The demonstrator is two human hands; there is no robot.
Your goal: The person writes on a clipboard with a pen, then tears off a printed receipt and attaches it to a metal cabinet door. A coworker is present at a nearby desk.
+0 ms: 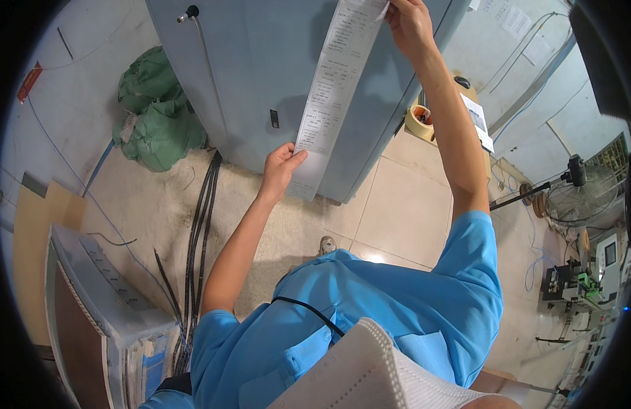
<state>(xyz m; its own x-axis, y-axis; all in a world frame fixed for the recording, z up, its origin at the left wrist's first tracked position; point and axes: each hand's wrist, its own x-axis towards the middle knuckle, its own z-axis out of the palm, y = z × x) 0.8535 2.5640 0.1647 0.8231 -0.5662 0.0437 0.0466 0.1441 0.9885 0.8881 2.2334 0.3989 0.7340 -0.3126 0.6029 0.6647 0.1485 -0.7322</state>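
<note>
A long narrow strip of white printed paper (pixel 332 88) stretches in front of a grey metal cabinet (pixel 254 75). My left hand (pixel 281 168) pinches the strip's left edge near its lower end, thumb on the printed side. Raised high at the top of the view, my right hand (pixel 409 24) is closed on the strip's upper right corner. The paper hangs at a slant between both hands, and its top end runs out of view. Whether it touches the cabinet face, I cannot tell.
Green sacks (pixel 162 123) lie left of the cabinet. Black cables (pixel 205 225) run along the floor towards a grey metal box (pixel 124 279). At right, a tape roll (pixel 419 121) sits on a small table, with a standing fan (pixel 581 194) and a machine (pixel 588 279) beyond.
</note>
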